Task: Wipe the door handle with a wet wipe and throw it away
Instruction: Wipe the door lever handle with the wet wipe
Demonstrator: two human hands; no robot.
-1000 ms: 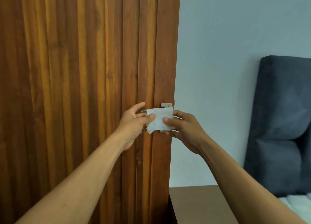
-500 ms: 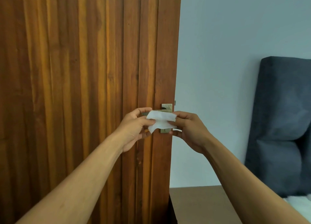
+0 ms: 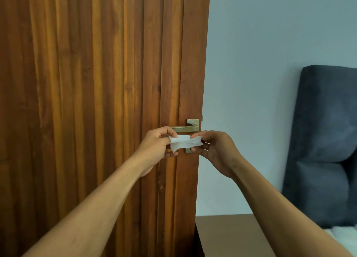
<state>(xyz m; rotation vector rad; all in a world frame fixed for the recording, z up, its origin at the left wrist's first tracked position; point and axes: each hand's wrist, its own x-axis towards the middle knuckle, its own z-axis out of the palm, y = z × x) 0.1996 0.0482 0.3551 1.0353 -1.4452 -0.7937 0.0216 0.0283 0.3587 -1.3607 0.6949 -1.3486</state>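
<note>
A ribbed wooden door fills the view, pale wall at 3 o'clock; its brass door handle sits just at 12 o'clock of the wet wipe, stretched between the left hand and right hand, each pinching one end

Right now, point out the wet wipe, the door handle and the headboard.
wet wipe (image 3: 185,141): head view, middle of the stretched sheet.
door handle (image 3: 185,128): head view, on the brass lever bar.
headboard (image 3: 326,121): head view, upper padded panel.
</note>
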